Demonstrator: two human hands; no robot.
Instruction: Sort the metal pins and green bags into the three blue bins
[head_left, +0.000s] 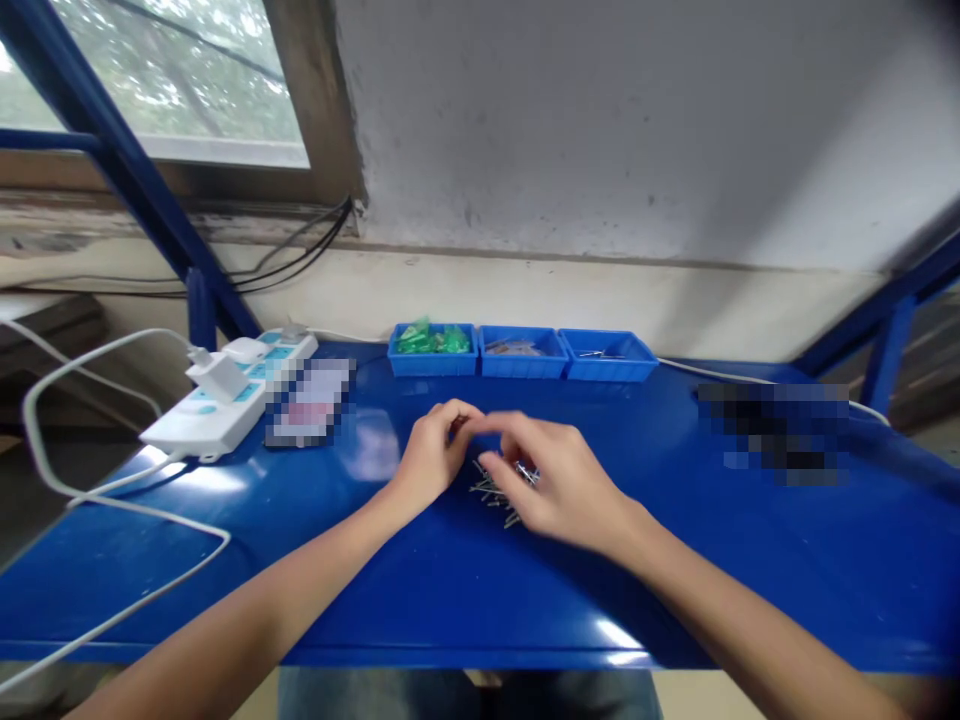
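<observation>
A loose heap of thin silvery metal pins (491,489), like pop rivets or nails, lies on the blue table in front of me. Just left of the heap is my left hand (433,455), its fingers curled closed; anything inside them is hidden. Over the heap's right side comes my right hand (559,478), slightly blurred. Its thumb and index finger are apart, and the index fingertip meets the fingers of the left hand. Nothing shows held between that thumb and finger.
Along the back stand a blue bin of green packets (433,366), a bin of pale pieces (523,368) and a bin with thin metal pieces (611,370). A white power strip (199,425) with looping cables and a blurred-out phone (311,403) are left. Blurred-out dark items (780,425) lie right.
</observation>
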